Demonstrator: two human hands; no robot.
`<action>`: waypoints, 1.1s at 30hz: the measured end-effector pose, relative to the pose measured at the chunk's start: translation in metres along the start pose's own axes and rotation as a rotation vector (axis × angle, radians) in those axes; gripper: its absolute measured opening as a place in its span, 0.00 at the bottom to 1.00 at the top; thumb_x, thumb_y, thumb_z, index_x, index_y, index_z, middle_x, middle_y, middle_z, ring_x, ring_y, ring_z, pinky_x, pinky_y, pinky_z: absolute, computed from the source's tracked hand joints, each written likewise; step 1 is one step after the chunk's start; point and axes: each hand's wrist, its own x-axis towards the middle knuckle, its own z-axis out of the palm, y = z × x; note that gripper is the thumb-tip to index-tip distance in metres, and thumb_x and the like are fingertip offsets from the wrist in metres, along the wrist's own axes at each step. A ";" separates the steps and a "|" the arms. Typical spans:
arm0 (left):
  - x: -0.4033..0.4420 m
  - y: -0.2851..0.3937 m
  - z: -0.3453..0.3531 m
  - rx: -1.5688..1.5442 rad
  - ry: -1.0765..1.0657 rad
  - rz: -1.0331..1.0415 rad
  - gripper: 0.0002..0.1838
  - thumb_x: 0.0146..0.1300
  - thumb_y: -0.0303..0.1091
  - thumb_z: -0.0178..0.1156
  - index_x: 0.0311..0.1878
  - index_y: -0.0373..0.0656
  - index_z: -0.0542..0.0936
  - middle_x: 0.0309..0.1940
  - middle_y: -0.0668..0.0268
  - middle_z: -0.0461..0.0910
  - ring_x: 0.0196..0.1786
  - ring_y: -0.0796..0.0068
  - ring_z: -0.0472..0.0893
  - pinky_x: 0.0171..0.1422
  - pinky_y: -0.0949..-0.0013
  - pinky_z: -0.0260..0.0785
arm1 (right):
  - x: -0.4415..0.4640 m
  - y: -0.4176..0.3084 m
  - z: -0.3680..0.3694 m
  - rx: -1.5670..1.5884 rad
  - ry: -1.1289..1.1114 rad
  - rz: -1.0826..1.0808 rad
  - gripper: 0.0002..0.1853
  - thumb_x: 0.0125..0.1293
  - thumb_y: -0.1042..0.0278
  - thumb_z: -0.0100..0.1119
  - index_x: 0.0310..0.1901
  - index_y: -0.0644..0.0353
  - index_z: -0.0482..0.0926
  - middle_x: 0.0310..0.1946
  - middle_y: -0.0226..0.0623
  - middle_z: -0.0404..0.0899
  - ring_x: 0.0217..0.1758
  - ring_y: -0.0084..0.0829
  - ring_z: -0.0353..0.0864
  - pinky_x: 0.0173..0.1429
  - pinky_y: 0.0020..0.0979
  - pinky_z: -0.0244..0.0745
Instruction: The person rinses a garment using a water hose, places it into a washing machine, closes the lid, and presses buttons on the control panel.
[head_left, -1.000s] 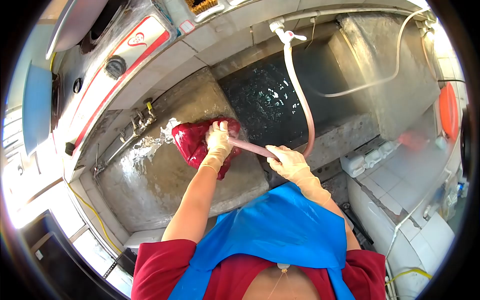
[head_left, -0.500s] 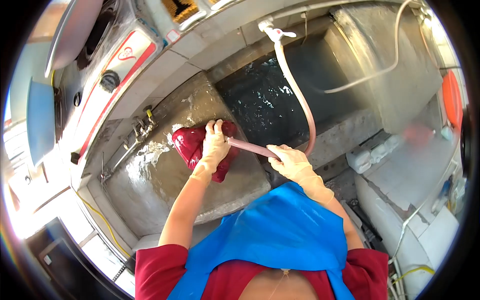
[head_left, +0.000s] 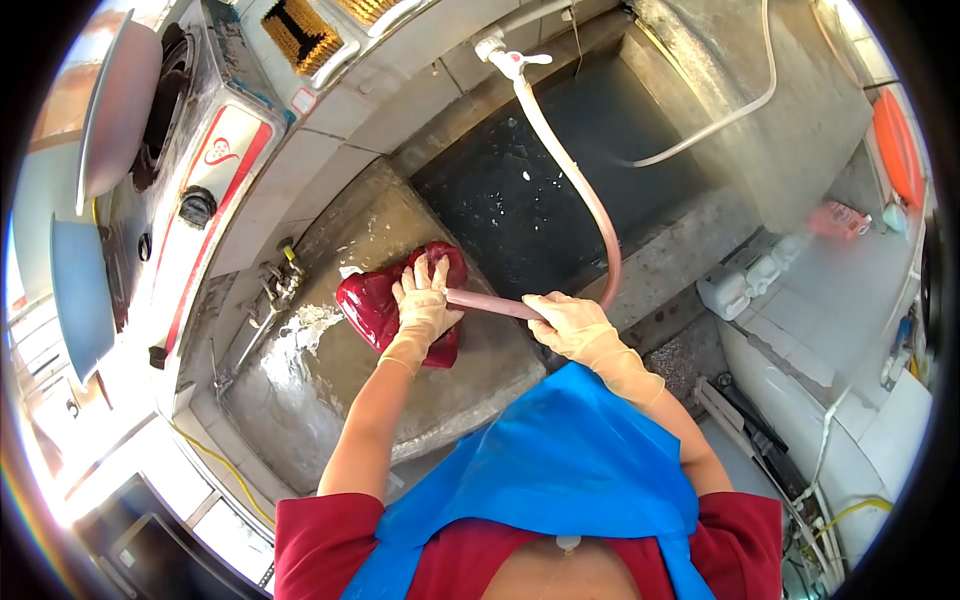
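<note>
A wet, dark red cloth (head_left: 372, 305) lies bunched on the grey stone slab (head_left: 300, 380). My left hand (head_left: 424, 303), in a pale thin glove, presses on the cloth with its fingers spread. In my right hand (head_left: 570, 325), gloved too, is the pink hose (head_left: 607, 240), gripped near its free end. That end reaches to my left hand, where its mouth is partly hidden. The hose curves up to a white tap (head_left: 512, 62) on the tiled wall.
Right of the slab is a basin of dark water (head_left: 560, 170). A red-and-white stove (head_left: 215, 190) and brushes (head_left: 300, 38) are at the upper left. White containers (head_left: 728, 293), a red basin (head_left: 897, 150) and a thin hose (head_left: 735, 115) are on the right.
The view has shifted, bringing more of the brushes into sight. The fingers of my left hand have spread on the cloth. My right hand keeps its grip on the hose.
</note>
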 end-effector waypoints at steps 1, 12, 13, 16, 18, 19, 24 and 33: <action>0.003 0.001 0.005 -0.046 0.043 -0.037 0.54 0.45 0.56 0.74 0.76 0.56 0.61 0.75 0.53 0.55 0.72 0.43 0.60 0.70 0.39 0.55 | 0.000 0.001 0.001 0.004 0.002 -0.005 0.20 0.67 0.57 0.55 0.59 0.50 0.77 0.43 0.43 0.81 0.45 0.48 0.83 0.50 0.46 0.77; 0.026 -0.002 0.012 -0.166 0.093 -0.109 0.22 0.50 0.45 0.64 0.51 0.53 0.78 0.53 0.58 0.73 0.59 0.53 0.70 0.62 0.51 0.59 | 0.012 0.002 -0.005 0.017 -0.078 0.007 0.21 0.68 0.56 0.55 0.60 0.50 0.76 0.45 0.44 0.80 0.47 0.48 0.82 0.52 0.47 0.76; 0.029 -0.003 0.011 -0.164 0.031 -0.111 0.24 0.49 0.46 0.65 0.51 0.54 0.77 0.54 0.59 0.73 0.59 0.54 0.71 0.62 0.52 0.60 | 0.014 0.002 -0.005 0.015 -0.085 0.011 0.21 0.67 0.56 0.55 0.60 0.50 0.76 0.45 0.44 0.80 0.47 0.48 0.82 0.52 0.47 0.76; 0.033 -0.007 0.022 -0.162 0.157 -0.063 0.20 0.47 0.44 0.66 0.46 0.55 0.80 0.45 0.62 0.76 0.52 0.55 0.75 0.55 0.52 0.63 | 0.016 0.004 -0.004 0.019 -0.068 0.004 0.21 0.67 0.56 0.55 0.60 0.50 0.76 0.45 0.44 0.80 0.47 0.48 0.82 0.52 0.47 0.77; 0.035 -0.009 0.026 -0.167 0.186 -0.052 0.18 0.46 0.43 0.66 0.43 0.55 0.81 0.43 0.63 0.77 0.50 0.56 0.76 0.53 0.52 0.64 | 0.017 0.005 -0.004 0.013 -0.070 0.004 0.21 0.67 0.56 0.56 0.60 0.50 0.75 0.45 0.43 0.80 0.47 0.48 0.83 0.51 0.47 0.77; 0.037 -0.010 0.029 -0.168 0.211 -0.040 0.17 0.45 0.42 0.67 0.42 0.55 0.82 0.42 0.63 0.77 0.49 0.57 0.77 0.52 0.53 0.64 | 0.017 0.006 -0.003 0.009 -0.067 0.006 0.21 0.67 0.56 0.56 0.60 0.50 0.75 0.45 0.43 0.80 0.47 0.48 0.83 0.51 0.47 0.77; 0.041 -0.009 0.028 -0.161 0.215 -0.045 0.15 0.42 0.43 0.71 0.35 0.54 0.82 0.40 0.66 0.79 0.49 0.60 0.79 0.54 0.54 0.66 | 0.012 0.009 -0.008 -0.032 -0.065 0.014 0.21 0.67 0.57 0.56 0.60 0.50 0.76 0.44 0.43 0.81 0.46 0.48 0.83 0.51 0.47 0.77; -0.005 0.009 -0.016 -0.233 0.145 -0.084 0.55 0.45 0.47 0.76 0.76 0.49 0.58 0.76 0.51 0.55 0.79 0.46 0.52 0.80 0.41 0.42 | -0.003 0.017 -0.018 -0.074 -0.012 -0.004 0.20 0.67 0.58 0.56 0.59 0.52 0.76 0.43 0.42 0.81 0.43 0.46 0.84 0.48 0.45 0.79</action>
